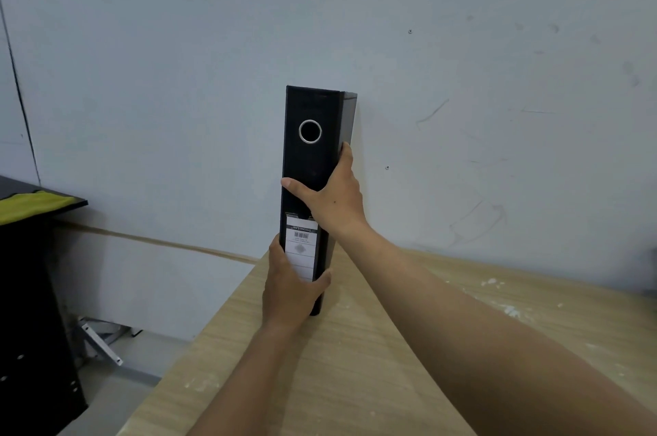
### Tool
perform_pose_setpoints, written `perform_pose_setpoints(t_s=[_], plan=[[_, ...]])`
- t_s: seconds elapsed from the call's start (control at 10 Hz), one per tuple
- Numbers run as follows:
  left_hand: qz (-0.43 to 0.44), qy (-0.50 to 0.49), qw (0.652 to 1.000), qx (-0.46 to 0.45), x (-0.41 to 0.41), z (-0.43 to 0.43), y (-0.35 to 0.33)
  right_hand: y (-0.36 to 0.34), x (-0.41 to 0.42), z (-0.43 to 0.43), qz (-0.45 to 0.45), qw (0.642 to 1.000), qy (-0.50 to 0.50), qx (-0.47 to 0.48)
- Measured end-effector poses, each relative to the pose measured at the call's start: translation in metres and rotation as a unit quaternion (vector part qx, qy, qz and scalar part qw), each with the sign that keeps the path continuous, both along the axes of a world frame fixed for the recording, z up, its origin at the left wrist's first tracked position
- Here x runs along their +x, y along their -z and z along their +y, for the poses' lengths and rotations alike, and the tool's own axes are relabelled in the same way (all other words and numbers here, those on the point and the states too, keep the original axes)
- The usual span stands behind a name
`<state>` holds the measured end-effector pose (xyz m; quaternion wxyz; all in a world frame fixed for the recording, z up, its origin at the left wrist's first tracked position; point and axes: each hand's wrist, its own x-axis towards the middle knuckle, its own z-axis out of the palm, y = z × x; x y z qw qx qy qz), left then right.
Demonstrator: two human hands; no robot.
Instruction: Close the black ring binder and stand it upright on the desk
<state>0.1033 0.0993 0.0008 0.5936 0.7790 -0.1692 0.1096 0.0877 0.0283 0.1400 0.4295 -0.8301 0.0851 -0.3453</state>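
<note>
Already closed, the black ring binder (pixel 312 165) stood upright on the surface (pixel 355 364), both the left hand (pixel 289 290) and right hand (pixel 334 197) clamped on it, only release remaining.

we can't read the small print on the white paper spine label (pixel 301 247), left hand (pixel 289 288) covers its lower end, black cabinet (pixel 32 311) cut by left edge

wall (pixel 462 44): pale, scuffed; desk (pixel 320 382): light wood | black cabinet (pixel 32 311): left, yellow cloth (pixel 32 204) on top
</note>
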Motion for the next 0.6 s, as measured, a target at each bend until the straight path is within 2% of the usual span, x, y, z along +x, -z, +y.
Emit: perform_pose_setpoints(t_s=[0.2,0.5,0.6], plan=[[0.021,-0.003,1.0,0.008,-0.001,0.002,-0.006,-0.002,0.0,-0.002,0.015,1.0,-0.007,0.004],[-0.009,-0.01,1.0,-0.005,-0.021,0.015,-0.035,-0.02,-0.027,-0.004,0.025,0.999,-0.035,-0.003],[-0.034,-0.014,0.999,0.023,-0.039,0.026,-0.048,-0.034,-0.059,-0.005,0.042,0.997,-0.051,-0.028]])
